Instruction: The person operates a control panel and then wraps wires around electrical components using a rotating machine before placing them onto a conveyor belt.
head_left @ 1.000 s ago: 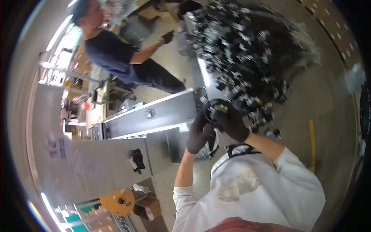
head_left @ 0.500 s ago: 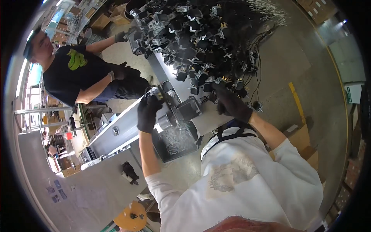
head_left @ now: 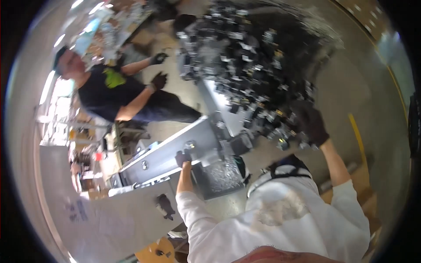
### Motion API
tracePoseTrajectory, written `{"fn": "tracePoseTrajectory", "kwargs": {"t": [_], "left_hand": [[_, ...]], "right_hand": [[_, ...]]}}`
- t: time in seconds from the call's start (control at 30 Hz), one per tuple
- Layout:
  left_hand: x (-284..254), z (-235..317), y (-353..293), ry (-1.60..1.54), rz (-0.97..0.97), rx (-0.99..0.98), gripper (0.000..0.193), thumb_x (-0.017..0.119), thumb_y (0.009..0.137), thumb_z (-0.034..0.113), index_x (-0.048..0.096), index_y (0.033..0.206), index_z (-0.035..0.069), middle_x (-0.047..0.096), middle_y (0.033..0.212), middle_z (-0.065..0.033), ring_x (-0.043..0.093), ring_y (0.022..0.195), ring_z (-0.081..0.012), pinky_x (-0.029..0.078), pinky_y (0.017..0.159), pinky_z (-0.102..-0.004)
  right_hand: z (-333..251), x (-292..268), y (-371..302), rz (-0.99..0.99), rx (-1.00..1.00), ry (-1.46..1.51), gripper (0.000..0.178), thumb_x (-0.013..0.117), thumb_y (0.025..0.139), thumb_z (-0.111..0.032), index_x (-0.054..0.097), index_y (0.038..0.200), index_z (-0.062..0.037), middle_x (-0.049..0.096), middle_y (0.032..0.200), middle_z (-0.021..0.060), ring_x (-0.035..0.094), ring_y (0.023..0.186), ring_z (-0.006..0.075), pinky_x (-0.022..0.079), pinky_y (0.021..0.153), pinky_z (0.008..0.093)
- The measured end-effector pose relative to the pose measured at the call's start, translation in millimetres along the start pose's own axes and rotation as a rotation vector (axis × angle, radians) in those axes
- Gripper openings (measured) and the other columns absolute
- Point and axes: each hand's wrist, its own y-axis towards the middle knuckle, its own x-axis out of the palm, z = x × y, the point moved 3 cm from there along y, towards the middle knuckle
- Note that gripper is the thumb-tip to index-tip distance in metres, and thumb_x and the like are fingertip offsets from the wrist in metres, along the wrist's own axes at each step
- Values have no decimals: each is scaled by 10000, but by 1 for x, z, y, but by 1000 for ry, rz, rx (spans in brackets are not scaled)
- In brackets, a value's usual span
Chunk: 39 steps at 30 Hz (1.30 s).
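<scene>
My left hand (head_left: pixel 183 158), in a black glove, is over the near edge of a long grey conveyor (head_left: pixel 166 151). Just beyond its fingers a small silver-and-dark part (head_left: pixel 189 145) lies on the belt, and whether they touch it is unclear. At the near right side of a big heap of black block-like parts (head_left: pixel 250 65) with silver metal brackets and cables is my right hand (head_left: pixel 310 125), also gloved in black. Motion smears its fingers, so any part in them cannot be made out.
Near the conveyor's end sits a dark bin (head_left: pixel 221 175) of small shiny metal pieces, beside a grey machine block (head_left: pixel 241 143). Another small part (head_left: pixel 144 165) lies farther along the belt. Across it stands a co-worker (head_left: pixel 109 87) with dark gloves. A pale table (head_left: pixel 114 219) is at left.
My left hand has moved down to the conveyor; the part it held up is no longer seen raised. My right hand has shifted right along the heap. The co-worker's hand has left the heap.
</scene>
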Motion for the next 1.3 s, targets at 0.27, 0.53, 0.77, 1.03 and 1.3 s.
{"fn": "tracePoseTrajectory", "kwargs": {"t": [0.27, 0.53, 0.77, 1.03, 1.3], "left_hand": [[-168, 59, -135, -354, 303, 416, 394, 713, 920, 277, 625, 1245, 72, 664, 1098, -145, 667, 904, -288, 537, 797, -420], [-247, 95, -270, -252, 494, 862, 449, 742, 879, 123, 600, 1300, 60, 662, 1095, -131, 664, 908, -255, 541, 797, -381], [-243, 95, -297, -337, 356, 889, 399, 730, 872, 79, 620, 1252, 23, 682, 1083, -137, 665, 929, -264, 540, 834, -375], [-217, 131, -313, -599, 163, 836, 330, 723, 899, 67, 644, 1212, 2, 716, 1019, -143, 692, 868, -244, 555, 806, -358], [-194, 284, -338, -1074, -793, 828, 578, 638, 1013, 170, 373, 1505, 23, 609, 1309, -134, 600, 1133, -157, 511, 928, -311]], "right_hand": [[-12, 8, 144, -44, -12, -560, 618, 698, 907, -395, 524, 1433, -122, 624, 1312, 193, 554, 1252, 384, 428, 1044, 504], [15, 42, 180, -132, 79, -225, 682, 779, 829, -417, 559, 1396, -110, 590, 1360, 157, 516, 1301, 341, 393, 1110, 446], [17, 19, 176, 33, 35, -90, 508, 807, 803, -306, 623, 1229, -100, 633, 1261, 116, 580, 1228, 290, 445, 1055, 406], [-86, -12, 134, 40, -276, -158, 451, 728, 707, -142, 637, 1147, -100, 629, 1047, 153, 649, 914, 340, 530, 806, 460], [-129, -27, 80, -222, -109, -206, 413, 747, 643, -181, 683, 1046, -116, 617, 943, 137, 634, 878, 360, 532, 761, 491]]}}
